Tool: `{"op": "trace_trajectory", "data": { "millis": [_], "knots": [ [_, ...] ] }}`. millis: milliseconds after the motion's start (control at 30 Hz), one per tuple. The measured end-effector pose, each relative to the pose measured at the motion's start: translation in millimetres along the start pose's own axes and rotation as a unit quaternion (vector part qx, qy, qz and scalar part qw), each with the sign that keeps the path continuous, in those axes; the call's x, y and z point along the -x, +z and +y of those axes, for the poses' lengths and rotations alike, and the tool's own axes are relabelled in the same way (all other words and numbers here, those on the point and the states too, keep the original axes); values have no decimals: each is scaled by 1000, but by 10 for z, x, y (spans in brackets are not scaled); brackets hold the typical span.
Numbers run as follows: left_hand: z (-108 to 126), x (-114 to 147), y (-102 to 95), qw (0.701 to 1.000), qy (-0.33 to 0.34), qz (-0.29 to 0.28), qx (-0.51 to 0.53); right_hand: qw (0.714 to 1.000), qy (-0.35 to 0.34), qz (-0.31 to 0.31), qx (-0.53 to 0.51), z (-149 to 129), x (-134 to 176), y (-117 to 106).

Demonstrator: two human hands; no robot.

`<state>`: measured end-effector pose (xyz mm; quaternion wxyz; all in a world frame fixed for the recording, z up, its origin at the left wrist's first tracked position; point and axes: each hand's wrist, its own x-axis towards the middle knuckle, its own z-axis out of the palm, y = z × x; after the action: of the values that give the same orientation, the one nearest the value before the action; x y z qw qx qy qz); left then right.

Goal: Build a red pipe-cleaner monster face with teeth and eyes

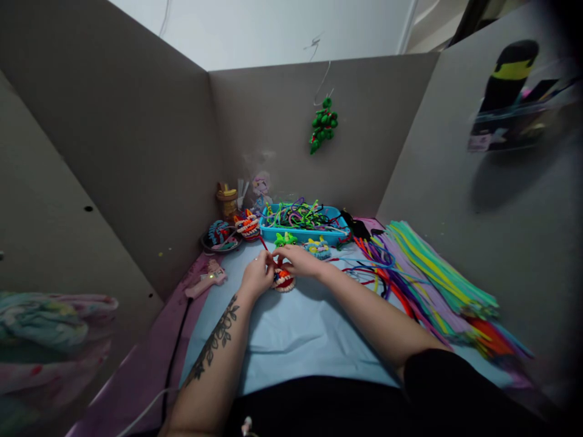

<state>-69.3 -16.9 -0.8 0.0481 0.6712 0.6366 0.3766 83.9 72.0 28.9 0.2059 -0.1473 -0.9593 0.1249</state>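
My left hand (259, 273) is closed, fingertips pinching a red pipe cleaner (263, 243) whose end sticks up beyond the fingers. Close beside it, my right hand (298, 261) has its fingers curled down onto a small pipe-cleaner figure (285, 282) in orange, red and cream. The figure rests low over the light-blue cloth (291, 346), its upper part covered by both hands. Just behind stand a green pipe-cleaner figure (285, 239) and a yellow and blue one (317, 247).
A blue tray (305, 233) of pipe-cleaner scraps stands at the back. Bundled pipe cleaners (437, 273) lie along the right. On the left are a pink glue gun (207, 280) with its cord, a dark bowl (221, 246) and an orange-white figure (247, 224). Grey panels (291, 133) enclose the table.
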Motion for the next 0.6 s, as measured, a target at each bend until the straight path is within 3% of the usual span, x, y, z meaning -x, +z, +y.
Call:
{"op": "trace_trajectory", "data": {
  "millis": [367,600],
  "knots": [
    [17,4,1,997,-6,-17,76,999,24,34,-24,-12,67,57],
    [13,1,-21,998,-11,16,55,994,50,67,-75,37,109,-2]
  ]
}}
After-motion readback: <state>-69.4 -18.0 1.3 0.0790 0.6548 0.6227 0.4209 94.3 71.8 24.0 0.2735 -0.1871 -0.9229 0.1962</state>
